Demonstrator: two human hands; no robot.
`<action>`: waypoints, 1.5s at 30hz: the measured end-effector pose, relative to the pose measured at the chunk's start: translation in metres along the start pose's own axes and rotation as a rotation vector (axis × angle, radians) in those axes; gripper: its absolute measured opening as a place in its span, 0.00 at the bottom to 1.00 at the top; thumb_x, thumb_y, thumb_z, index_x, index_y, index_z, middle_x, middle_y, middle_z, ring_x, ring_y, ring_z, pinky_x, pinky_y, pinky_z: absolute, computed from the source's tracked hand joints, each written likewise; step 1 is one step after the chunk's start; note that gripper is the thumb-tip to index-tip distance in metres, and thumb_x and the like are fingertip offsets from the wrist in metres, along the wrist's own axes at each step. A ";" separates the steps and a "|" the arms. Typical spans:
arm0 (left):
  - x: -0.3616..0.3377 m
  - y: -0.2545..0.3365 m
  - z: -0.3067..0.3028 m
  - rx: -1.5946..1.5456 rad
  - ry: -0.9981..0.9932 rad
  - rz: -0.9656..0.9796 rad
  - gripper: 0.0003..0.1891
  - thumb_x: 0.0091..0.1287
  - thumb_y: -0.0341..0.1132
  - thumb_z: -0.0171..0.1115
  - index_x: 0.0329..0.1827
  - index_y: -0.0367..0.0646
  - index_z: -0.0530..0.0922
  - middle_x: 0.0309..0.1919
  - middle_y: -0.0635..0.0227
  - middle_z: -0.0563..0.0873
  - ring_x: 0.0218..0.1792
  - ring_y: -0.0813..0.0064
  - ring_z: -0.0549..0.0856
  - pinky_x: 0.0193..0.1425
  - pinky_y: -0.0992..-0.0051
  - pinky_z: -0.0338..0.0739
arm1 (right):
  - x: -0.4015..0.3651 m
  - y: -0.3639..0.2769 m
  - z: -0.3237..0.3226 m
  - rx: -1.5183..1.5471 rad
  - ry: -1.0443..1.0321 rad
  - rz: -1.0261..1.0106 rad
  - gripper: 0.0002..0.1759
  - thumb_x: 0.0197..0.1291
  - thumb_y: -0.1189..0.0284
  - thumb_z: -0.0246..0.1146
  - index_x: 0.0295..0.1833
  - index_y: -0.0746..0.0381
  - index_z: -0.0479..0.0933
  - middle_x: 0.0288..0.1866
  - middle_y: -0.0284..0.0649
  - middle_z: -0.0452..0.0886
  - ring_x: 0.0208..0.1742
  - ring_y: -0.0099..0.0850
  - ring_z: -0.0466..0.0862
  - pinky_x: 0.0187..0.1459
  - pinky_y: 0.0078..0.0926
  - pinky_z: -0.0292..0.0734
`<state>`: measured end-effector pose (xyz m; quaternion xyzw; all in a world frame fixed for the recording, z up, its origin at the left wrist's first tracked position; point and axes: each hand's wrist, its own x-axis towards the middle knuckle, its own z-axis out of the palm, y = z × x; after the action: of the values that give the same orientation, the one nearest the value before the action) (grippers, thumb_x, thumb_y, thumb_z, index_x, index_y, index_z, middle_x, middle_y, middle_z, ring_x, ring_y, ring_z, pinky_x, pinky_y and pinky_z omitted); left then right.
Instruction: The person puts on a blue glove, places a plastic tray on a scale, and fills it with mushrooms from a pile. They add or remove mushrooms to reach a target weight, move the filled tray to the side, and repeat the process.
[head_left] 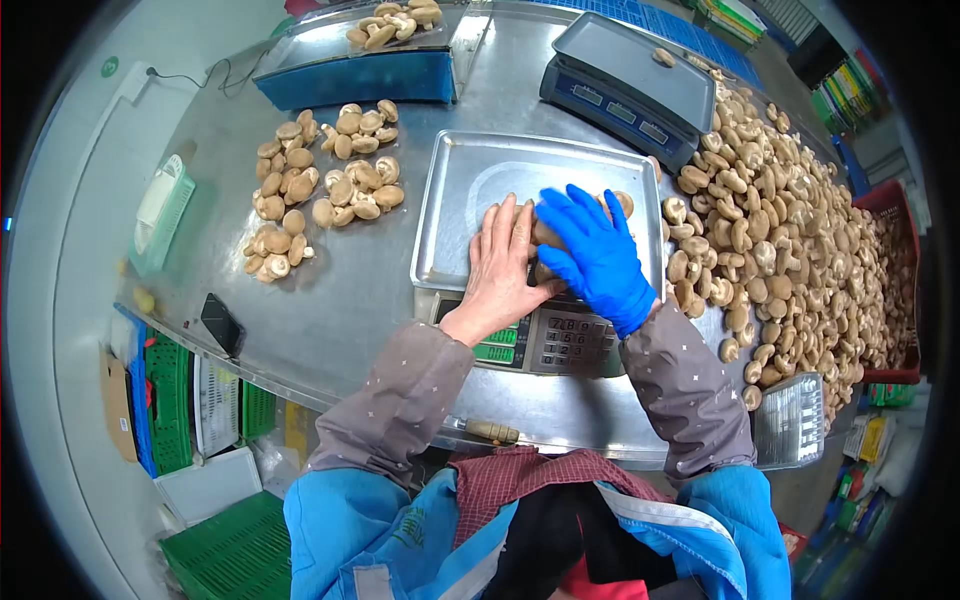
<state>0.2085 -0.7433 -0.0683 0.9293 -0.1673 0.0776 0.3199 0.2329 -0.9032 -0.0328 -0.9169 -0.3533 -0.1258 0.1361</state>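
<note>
My left hand (500,268) is bare and my right hand (597,258) wears a blue glove. Both rest over a few brown mushrooms (546,236) on the metal tray (465,165) of a scale (570,340). The fingers of my left hand lie stretched out on the mushrooms' left side. On their right side the gloved fingers are spread, with another mushroom (621,204) just beyond them. My palms and the gloved fingers hide part of the mushrooms. Green digits show on the scale's display beside my left wrist.
Small groups of mushrooms (358,190) lie left of the tray. A large heap (770,230) covers the right side, with a clear plastic box (789,420) at its near edge. Two more scales (625,85) (360,78) stand at the back. A phone (221,323) is at left.
</note>
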 end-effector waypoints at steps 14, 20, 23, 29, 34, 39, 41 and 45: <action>-0.008 -0.018 -0.017 -0.595 -0.228 -0.510 0.35 0.54 0.24 0.57 0.65 0.32 0.53 0.42 0.60 0.76 0.35 0.74 0.80 0.39 0.78 0.76 | -0.043 0.061 0.000 0.962 0.141 0.862 0.33 0.61 0.52 0.55 0.65 0.61 0.60 0.54 0.50 0.71 0.58 0.34 0.70 0.56 0.26 0.65; -0.011 -0.018 -0.018 -0.870 0.000 -0.578 0.30 0.51 0.19 0.52 0.60 0.34 0.55 0.42 0.57 0.72 0.27 0.73 0.81 0.27 0.77 0.76 | -0.040 0.048 0.001 1.069 0.207 0.834 0.29 0.63 0.54 0.52 0.63 0.60 0.61 0.54 0.40 0.70 0.53 0.29 0.72 0.50 0.24 0.69; -0.021 -0.020 -0.037 -0.989 0.068 -0.650 0.31 0.53 0.16 0.48 0.61 0.42 0.51 0.46 0.56 0.71 0.31 0.69 0.82 0.31 0.75 0.80 | -0.021 0.020 -0.012 1.164 0.158 0.857 0.28 0.63 0.53 0.52 0.63 0.57 0.61 0.55 0.40 0.70 0.51 0.26 0.72 0.43 0.23 0.72; -0.072 -0.067 -0.090 -1.424 0.270 -0.627 0.31 0.59 0.18 0.48 0.63 0.49 0.49 0.49 0.53 0.73 0.37 0.65 0.81 0.38 0.71 0.80 | 0.005 -0.028 -0.007 1.342 0.006 0.651 0.28 0.64 0.56 0.52 0.65 0.58 0.59 0.55 0.37 0.72 0.44 0.23 0.74 0.42 0.23 0.73; -0.140 -0.130 -0.132 -1.294 0.381 -0.687 0.29 0.60 0.17 0.46 0.63 0.49 0.50 0.47 0.53 0.75 0.37 0.65 0.82 0.36 0.73 0.80 | 0.009 -0.042 -0.016 1.283 -0.072 0.603 0.26 0.65 0.57 0.50 0.65 0.58 0.61 0.54 0.36 0.72 0.43 0.23 0.75 0.44 0.22 0.71; -0.213 -0.201 -0.155 -1.170 0.522 -0.835 0.28 0.60 0.16 0.44 0.62 0.49 0.51 0.46 0.53 0.76 0.36 0.64 0.82 0.34 0.75 0.80 | -0.018 -0.031 -0.030 1.204 -0.044 0.679 0.26 0.65 0.56 0.48 0.64 0.59 0.62 0.52 0.38 0.74 0.41 0.23 0.76 0.44 0.21 0.72; -0.237 -0.228 -0.158 -1.114 0.589 -0.929 0.28 0.60 0.15 0.42 0.61 0.50 0.51 0.47 0.51 0.75 0.36 0.64 0.82 0.34 0.75 0.80 | -0.039 -0.014 -0.029 1.158 -0.002 0.764 0.26 0.65 0.57 0.48 0.63 0.59 0.63 0.52 0.38 0.75 0.40 0.23 0.77 0.41 0.19 0.73; -0.254 -0.252 -0.160 -1.089 0.661 -1.020 0.31 0.55 0.12 0.36 0.62 0.48 0.50 0.54 0.48 0.68 0.40 0.61 0.80 0.39 0.72 0.81 | -0.097 0.038 -0.035 1.078 0.099 0.939 0.24 0.65 0.58 0.49 0.62 0.59 0.64 0.49 0.37 0.78 0.36 0.22 0.78 0.38 0.17 0.74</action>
<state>0.0564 -0.3917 -0.1500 0.5346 0.3649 0.1003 0.7557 0.1842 -1.0021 -0.0379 -0.7704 0.0721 0.0967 0.6260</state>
